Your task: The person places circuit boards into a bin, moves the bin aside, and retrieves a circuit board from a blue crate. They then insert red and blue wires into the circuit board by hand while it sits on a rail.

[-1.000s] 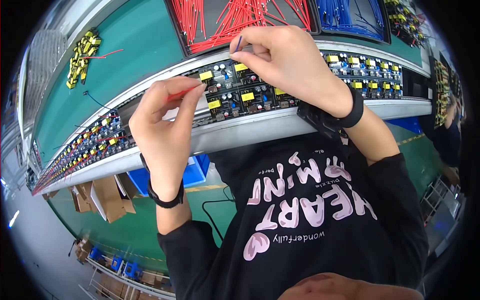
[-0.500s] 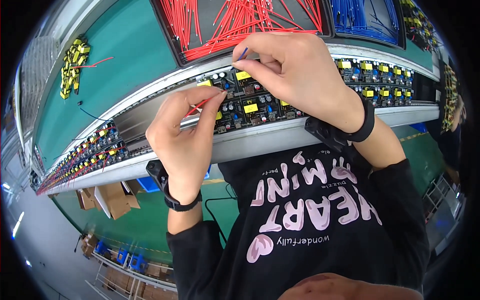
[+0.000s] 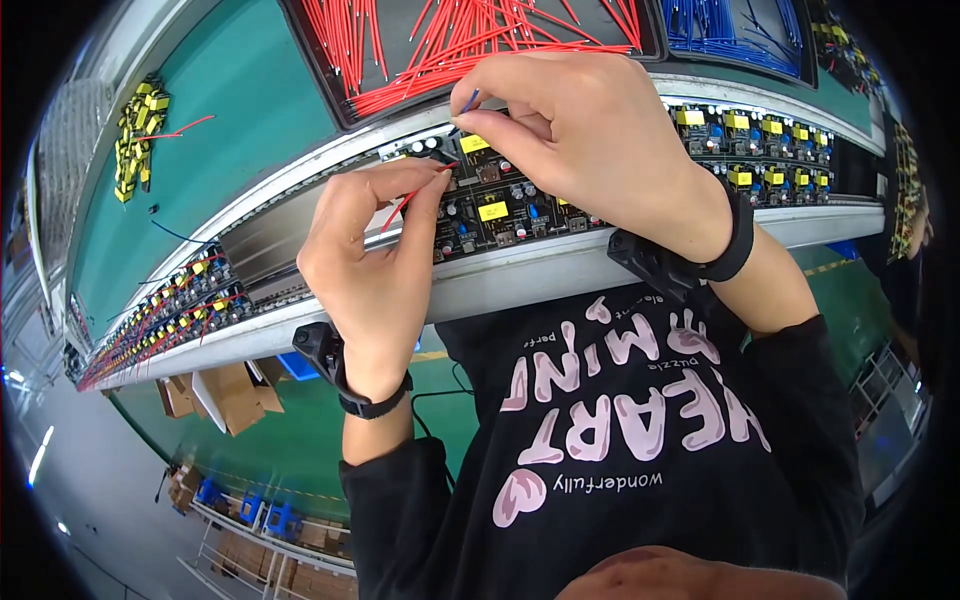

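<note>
Between the thumb and forefinger of my left hand (image 3: 365, 235) is a short red wire (image 3: 396, 213), its tip against the near circuit boards (image 3: 494, 212). My right hand (image 3: 570, 125) pinches a blue wire (image 3: 471, 100) above the far edge of the same boards. These black boards carry yellow block parts and small round ones, and stand in a metal rail (image 3: 400, 285). My right fingers hide some of them. Whether either wire's end sits in a hole cannot be made out.
Beyond the rail lie a black tray of red wires (image 3: 385, 100) and a tray of blue wires (image 3: 740, 60). More boards (image 3: 770, 155) line the rail at right; wired boards (image 3: 190, 290) are at left. A heap of yellow-and-black parts (image 3: 140, 140) rests on the green mat (image 3: 245, 90).
My left hand has tipped its red wire up and slightly right against the boards. My right hand has shifted a little left with the blue wire. The view has moved slightly.
</note>
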Action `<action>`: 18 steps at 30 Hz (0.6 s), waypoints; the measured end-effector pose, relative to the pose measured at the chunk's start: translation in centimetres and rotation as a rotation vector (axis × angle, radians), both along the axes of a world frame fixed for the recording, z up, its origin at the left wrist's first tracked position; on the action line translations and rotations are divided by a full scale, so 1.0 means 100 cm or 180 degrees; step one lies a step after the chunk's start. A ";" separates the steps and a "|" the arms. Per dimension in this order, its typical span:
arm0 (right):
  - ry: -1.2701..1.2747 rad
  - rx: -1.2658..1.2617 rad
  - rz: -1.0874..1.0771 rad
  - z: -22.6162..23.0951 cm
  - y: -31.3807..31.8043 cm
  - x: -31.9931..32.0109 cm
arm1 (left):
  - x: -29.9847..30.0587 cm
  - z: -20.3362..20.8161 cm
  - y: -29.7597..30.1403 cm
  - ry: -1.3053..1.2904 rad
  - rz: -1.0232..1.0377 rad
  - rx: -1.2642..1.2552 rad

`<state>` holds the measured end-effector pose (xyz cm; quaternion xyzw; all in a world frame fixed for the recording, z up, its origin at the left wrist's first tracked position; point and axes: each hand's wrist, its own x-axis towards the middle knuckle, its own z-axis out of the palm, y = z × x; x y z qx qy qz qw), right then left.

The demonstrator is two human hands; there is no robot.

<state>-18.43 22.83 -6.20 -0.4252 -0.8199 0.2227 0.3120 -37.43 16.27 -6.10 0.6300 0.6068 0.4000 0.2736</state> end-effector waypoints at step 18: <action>0.0072 -0.0229 -0.0087 -0.002 -0.003 -0.003 | 0.001 -0.012 0.001 0.0461 0.0103 0.0460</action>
